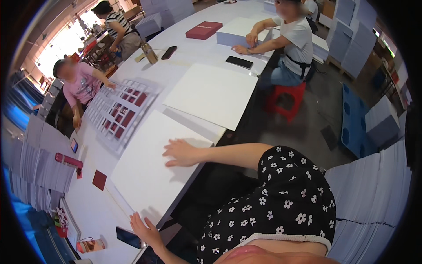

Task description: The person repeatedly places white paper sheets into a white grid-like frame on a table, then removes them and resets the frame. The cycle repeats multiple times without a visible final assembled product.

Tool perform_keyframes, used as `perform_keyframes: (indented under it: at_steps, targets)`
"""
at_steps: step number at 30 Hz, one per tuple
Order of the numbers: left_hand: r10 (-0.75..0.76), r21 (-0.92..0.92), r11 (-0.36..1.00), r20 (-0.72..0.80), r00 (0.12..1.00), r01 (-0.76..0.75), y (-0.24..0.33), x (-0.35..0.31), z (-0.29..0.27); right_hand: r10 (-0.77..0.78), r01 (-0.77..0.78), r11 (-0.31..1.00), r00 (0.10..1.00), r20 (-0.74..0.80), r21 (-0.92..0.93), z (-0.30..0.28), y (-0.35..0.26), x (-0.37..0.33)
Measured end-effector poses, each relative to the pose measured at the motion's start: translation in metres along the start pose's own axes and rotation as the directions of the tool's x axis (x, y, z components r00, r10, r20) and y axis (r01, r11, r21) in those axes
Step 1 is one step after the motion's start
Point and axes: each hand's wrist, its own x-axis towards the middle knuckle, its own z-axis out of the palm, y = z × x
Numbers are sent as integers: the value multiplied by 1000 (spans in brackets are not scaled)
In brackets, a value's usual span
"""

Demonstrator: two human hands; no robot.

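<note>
A large white stack of sheets or board (149, 163) lies on the white table before me, with a thick edge on my side. My right hand (181, 153) rests flat on its top, fingers spread. At the stack's lower left corner, my left hand (146, 229) touches the edge with its fingers apart. A dark phone (128, 237) lies beside the left hand. Beyond the stack stands a white gridded tray (99, 110) with dark red pieces in some cells. A dark red square card (99, 180) lies left of the stack.
Another white sheet (211, 94) lies to the right. A person in white (294, 44) handles a white stack near a red box (203, 30). A person in pink (82, 83) reaches to the tray. A red stool (285, 101) and tall paper stacks (369, 185) surround the table.
</note>
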Motion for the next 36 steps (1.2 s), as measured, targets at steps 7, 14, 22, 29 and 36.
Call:
perform_keyframes:
  at_steps: [7,14,22,29,36]
  targets:
    - [622,-106,779,1,783,-619,122,67,-24,-25,101,731,992,-121,675,-27,-63,-22]
    - [841,59,541,-55,538,-839,143,72,-45,-351,394,776,919,-183,493,-63,-99,-34]
    - [872,-189,482,9,489,-856,143,76,-45,-441,363,770,897,28,525,-52,-108,-34]
    - [825,-214,542,-51,563,-813,133,74,-68,-478,482,756,869,-129,442,-47,-119,-26]
    - [74,-333,918,-393,917,-217,41,96,-86,-489,526,841,839,-240,126,-56,-72,4]
